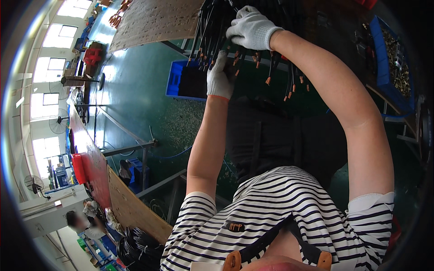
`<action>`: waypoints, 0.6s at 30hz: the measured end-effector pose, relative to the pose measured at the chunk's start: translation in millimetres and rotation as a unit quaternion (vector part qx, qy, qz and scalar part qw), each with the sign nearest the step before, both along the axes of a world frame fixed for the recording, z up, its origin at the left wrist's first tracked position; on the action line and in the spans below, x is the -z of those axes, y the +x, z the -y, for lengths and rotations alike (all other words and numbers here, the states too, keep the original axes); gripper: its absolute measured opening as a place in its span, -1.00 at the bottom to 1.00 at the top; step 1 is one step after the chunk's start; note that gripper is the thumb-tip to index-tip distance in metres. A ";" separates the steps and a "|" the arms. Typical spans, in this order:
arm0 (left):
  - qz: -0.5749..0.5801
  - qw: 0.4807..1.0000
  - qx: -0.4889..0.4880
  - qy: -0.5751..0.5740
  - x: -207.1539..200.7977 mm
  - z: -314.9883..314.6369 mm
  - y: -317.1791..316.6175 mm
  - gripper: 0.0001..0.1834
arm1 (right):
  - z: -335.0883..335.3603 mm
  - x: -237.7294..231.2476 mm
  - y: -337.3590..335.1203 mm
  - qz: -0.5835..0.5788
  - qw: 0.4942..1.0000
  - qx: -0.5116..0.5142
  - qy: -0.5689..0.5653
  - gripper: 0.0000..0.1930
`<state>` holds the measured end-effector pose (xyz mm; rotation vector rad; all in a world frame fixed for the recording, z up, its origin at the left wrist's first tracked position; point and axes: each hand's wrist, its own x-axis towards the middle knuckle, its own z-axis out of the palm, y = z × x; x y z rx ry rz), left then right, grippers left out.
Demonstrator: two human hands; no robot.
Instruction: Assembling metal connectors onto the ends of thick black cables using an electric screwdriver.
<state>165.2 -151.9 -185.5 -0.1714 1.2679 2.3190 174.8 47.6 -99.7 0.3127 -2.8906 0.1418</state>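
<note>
White-gloved, the left hand (220, 80) and right hand (253, 30) reach among black cables (211, 27) with copper-coloured ends (268, 81). At right, a blue bin (382, 56) holds small metal parts (397, 65); a blue box (174, 81) shows behind the left hand.

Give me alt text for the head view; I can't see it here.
A person's white-gloved left hand and right hand are at a bundle of black cables with copper-coloured ends, near the top. A blue bin shows behind the left hand; a blue tray of small brass-coloured parts is at the right.
</note>
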 end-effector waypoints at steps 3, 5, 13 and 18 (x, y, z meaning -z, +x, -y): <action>0.013 0.999 -0.045 -0.027 -11.0 -3.9 -0.9 -0.63 | -7.7 7.2 0.5 -0.034 0.999 -0.014 -0.010 -0.78; 0.007 0.999 -0.040 -0.026 -6.1 -1.6 -5.7 -0.61 | -1.5 5.2 -0.8 -0.024 0.999 -0.007 -0.020 -0.75; -0.073 0.989 0.055 -0.112 -12.7 -5.0 0.5 -0.67 | 1.7 -1.6 -2.1 0.009 1.000 0.005 0.023 -0.68; -0.072 0.980 0.079 -0.171 -22.8 -1.8 -2.5 -0.69 | 4.2 2.4 -2.1 -0.033 0.999 -0.004 0.017 -0.74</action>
